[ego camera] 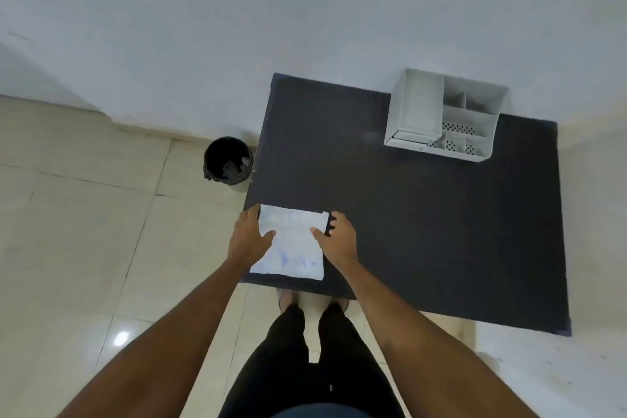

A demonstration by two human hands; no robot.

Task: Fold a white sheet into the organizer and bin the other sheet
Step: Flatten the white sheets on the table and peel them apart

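- A white sheet (291, 244) lies flat at the near left corner of the dark counter (424, 231).
- The left hand (249, 237) rests on its left edge, fingers spread open.
- The right hand (339, 237) presses its right edge, also open.
- A white organizer (417, 112) stands at the far right.
- A black bin (228, 159) sits on the floor beside the counter.
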